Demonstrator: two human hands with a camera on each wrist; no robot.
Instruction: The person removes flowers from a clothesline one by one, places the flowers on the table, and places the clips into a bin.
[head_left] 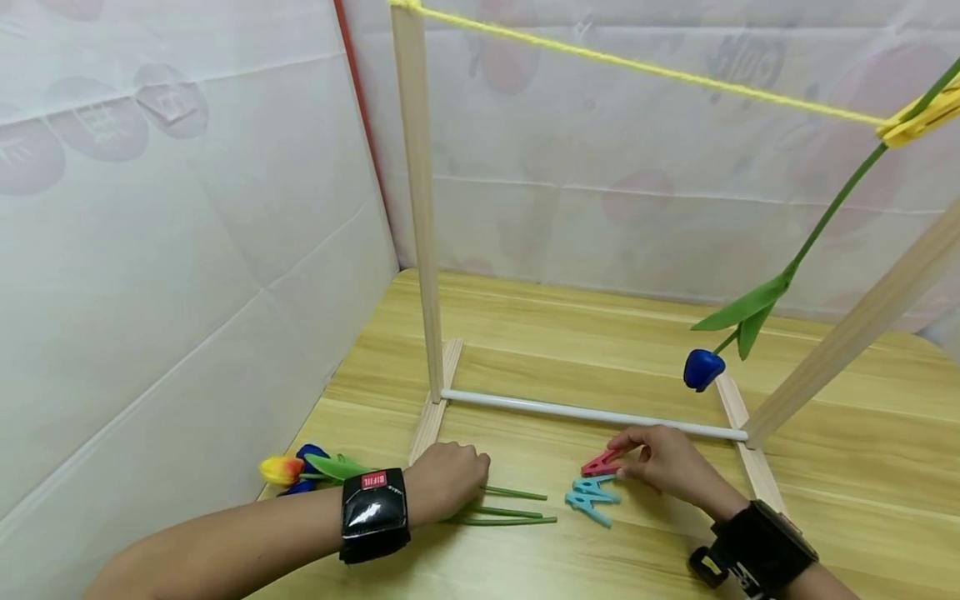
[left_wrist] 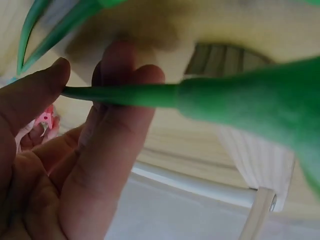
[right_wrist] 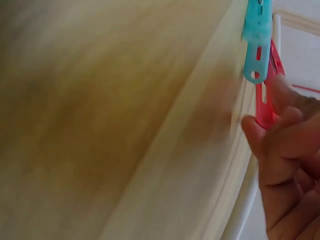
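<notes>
— Green stems first: where do they lie from the left hand (head_left: 444,483)?

— Right under it. The artificial flower stems (head_left: 517,508) lie flat on the tabletop (head_left: 525,333), long axis running left to right, with the blooms (head_left: 288,471) poking out on the wrist side and the cut ends pointing towards the other hand. The left wrist view shows that grip closed on one green stem (left_wrist: 125,95), pinched between thumb and fingers.

— And the right hand (head_left: 667,462)?

— It sits just in front of the white rail (head_left: 592,413) of the wooden frame (head_left: 420,208), fingertips pinching the red clothespin (head_left: 602,463). The blue clothespins (head_left: 592,498) lie just beside it, nearer the person, untouched.

— Which hand is nearer what?

— Left to the stems, right to the pins; the two hands are near each other along the same line, so stem ends and pin face one another.

— What does one view give that another lacks?

— The head view alone shows the yellow string (head_left: 637,67) overhead, with a blue-budded flower (head_left: 703,368) hanging from a yellow clothespin (head_left: 918,112). The right wrist view shows the thumb and fingers actually around the red pin (right_wrist: 264,100), with a blue one (right_wrist: 257,45) just beyond.
</notes>
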